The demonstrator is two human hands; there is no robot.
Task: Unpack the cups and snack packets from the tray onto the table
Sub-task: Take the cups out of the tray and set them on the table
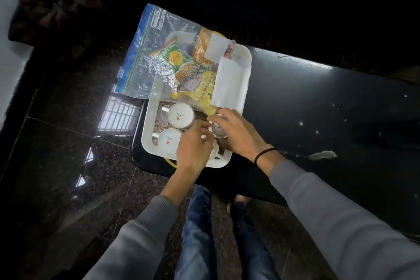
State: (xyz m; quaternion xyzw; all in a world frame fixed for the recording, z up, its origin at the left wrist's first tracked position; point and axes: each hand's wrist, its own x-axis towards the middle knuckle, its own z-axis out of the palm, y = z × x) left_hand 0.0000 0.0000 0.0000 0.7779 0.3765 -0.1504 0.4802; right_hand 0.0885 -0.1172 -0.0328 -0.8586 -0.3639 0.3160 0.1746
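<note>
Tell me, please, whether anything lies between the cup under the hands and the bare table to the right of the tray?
Only the tray's right wall; the cup must be lifted over it. Beyond, the dark table looks bare except for a small scrap farther right. Both the right hand and left hand are already on the cup.

head cam | looks steeply down | close over tray (246,57) | surroundings perhaps underexposed

Dim overall, with the one lit patch centred on the white tray (147,129); beyond it the upper half sinks into near black. Left of the tray, the polished stone floor (68,143) mirrors a bright barred window as glare. Right of the tray, the dark tabletop (318,109) carries a soft sheen. Wide-angle stretch bends the edges.
</note>
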